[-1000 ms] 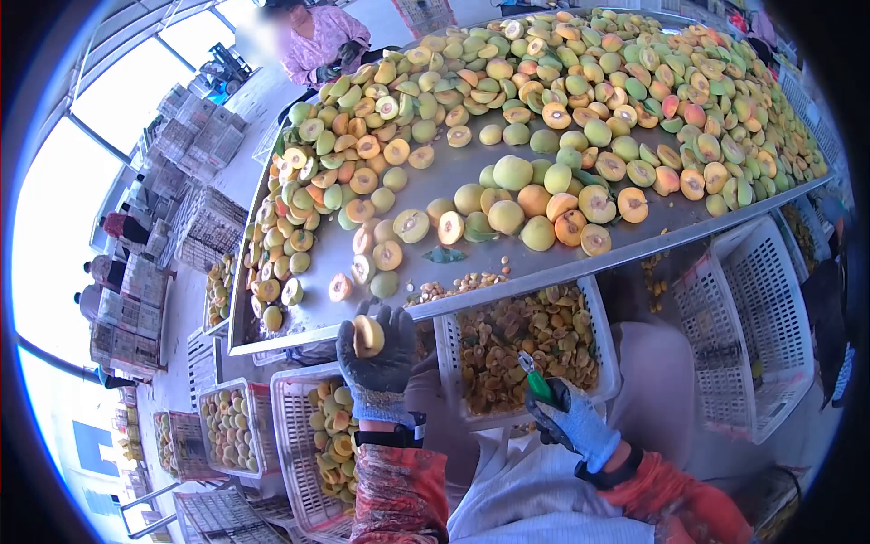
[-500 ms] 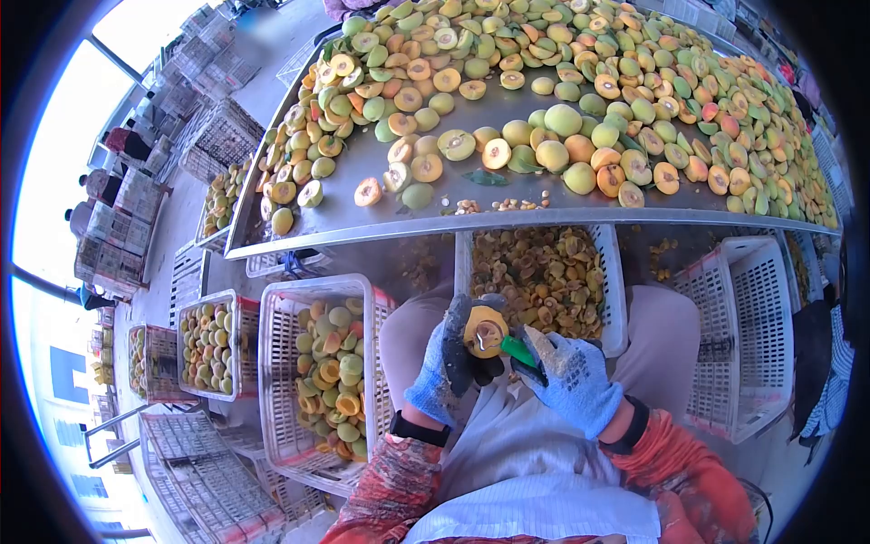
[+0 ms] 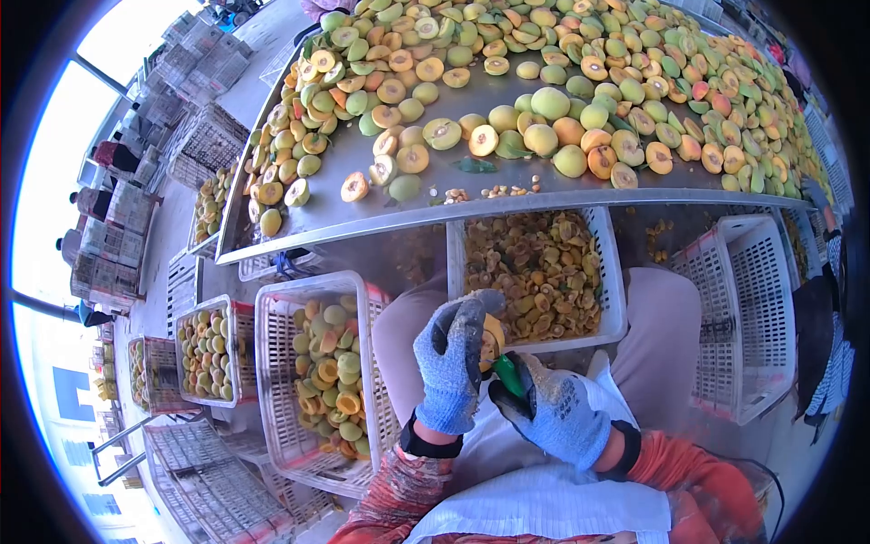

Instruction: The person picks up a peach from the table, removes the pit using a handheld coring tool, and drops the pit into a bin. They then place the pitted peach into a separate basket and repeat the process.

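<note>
My left hand point(image 3: 453, 363), in a blue glove with dark palm, is wrapped round a halved fruit point(image 3: 491, 341) with its cut face turned to the right. My right hand point(image 3: 555, 405), gloved the same way, grips a green-handled tool point(image 3: 509, 374). The tool's tip meets the fruit and is hidden there. Both hands are above my lap, just below a white crate point(image 3: 456, 263) of brownish fruit scraps point(image 3: 535, 272). Beyond it, a metal table point(image 3: 362, 222) bears a heap of whole and halved fruits point(image 3: 553, 104).
A crate point(image 3: 272, 381) of halved fruit stands left of my legs, with another fruit crate point(image 3: 181, 363) farther left. Nested white crates point(image 3: 748, 317) stand at the right. A person's dark glove point(image 3: 816, 192) shows at the table's right end.
From one second ago, my hands have come together and the tool has reached the fruit. Since the half-second frame, my left hand has turned the fruit sideways. The view has tilted down.
</note>
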Demonstrator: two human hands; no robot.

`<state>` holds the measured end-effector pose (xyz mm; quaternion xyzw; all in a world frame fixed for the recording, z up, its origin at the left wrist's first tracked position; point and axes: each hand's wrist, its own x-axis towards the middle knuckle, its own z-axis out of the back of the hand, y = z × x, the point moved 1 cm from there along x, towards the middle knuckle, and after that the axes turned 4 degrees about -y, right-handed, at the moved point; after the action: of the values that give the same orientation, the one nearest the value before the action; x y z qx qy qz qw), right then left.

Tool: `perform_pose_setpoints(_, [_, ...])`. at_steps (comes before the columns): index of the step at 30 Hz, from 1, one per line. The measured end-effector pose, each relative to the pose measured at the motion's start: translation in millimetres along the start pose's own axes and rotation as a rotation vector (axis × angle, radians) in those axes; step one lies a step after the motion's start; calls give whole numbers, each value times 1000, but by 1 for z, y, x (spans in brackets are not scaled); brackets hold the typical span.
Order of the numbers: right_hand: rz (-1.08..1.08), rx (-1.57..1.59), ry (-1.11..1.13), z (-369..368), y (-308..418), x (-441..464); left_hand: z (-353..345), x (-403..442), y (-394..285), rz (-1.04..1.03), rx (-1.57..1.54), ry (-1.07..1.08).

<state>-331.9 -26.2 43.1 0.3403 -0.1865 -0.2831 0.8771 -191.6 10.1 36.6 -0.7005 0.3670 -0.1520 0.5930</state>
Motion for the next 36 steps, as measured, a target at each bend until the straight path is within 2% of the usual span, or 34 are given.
perform_pose_setpoints(2, [-38,135,-24,2,-1,-1,-2,-1,-3,-44,53,-10])
perform_pose_setpoints(4, [-114,303,84,14,-3,11,-5,7,-7,-250,266,-3])
perform_pose_setpoints(5, [-116,301,71,20,-9,19,-8,10,-12,-173,319,11])
perform_pose_setpoints(6, [-195,348,171,26,-17,26,-10,14,-8,-176,318,20])
perform_pose_setpoints(7, [-273,396,274,27,-23,29,-10,19,-1,-147,201,7])
perform_pose_setpoints(8, [-274,394,269,26,-26,28,-11,23,4,-119,83,-6])
perform_pose_setpoints(10, [37,-267,-81,23,-29,25,-16,26,10,-103,1,-20])
perform_pose_setpoints(11, [-13,-343,13,17,-29,24,-15,32,16,-80,-57,5])
perform_pose_setpoints(12, [-15,-339,12,15,-28,21,-15,35,20,-56,-112,30])
perform_pose_setpoints(13, [-84,-216,66,12,-27,17,-15,34,25,130,-273,-45])
perform_pose_setpoints(14, [-152,-94,120,10,-27,15,-17,33,23,132,-268,-43])
perform_pose_setpoints(15, [-157,-90,119,9,-31,15,-18,31,22,65,-199,-41])
perform_pose_setpoints(17, [-108,254,113,6,-39,13,-19,29,24,7,-123,-35])
perform_pose_setpoints(18, [-112,255,112,8,-39,14,-17,30,25,-58,-29,-33])
perform_pose_setpoints(20, [-196,422,199,13,-35,17,-14,34,32,-123,65,-33])
perform_pose_setpoints(22, [-138,304,155,4,-41,15,-9,43,41,-179,110,-60])
perform_pose_setpoints(24, [-84,190,105,8,-40,19,-13,38,31,-147,107,-45])
perform_pose_setpoints(26, [-286,529,407,21,-40,26,-14,36,26,-111,99,-35])
perform_pose_setpoints(27, [-287,532,407,16,-43,24,-12,39,24,-31,87,-11])
perform_pose_setpoints(29, [-91,272,200,6,-49,20,-13,42,25,46,76,14])
perform_pose_setpoints(32, [-102,227,201,6,-51,22,-21,44,30,85,44,-44])
perform_pose_setpoints(34, [-73,295,168,-1,-57,20,-30,36,23,-57,8,-30])
perform_pose_setpoints(35, [-35,360,133,0,-56,22,-31,39,22,-57,9,-29])
perform_pose_setpoints(36, [-38,362,132,3,-54,23,-32,42,22,78,-41,-50])
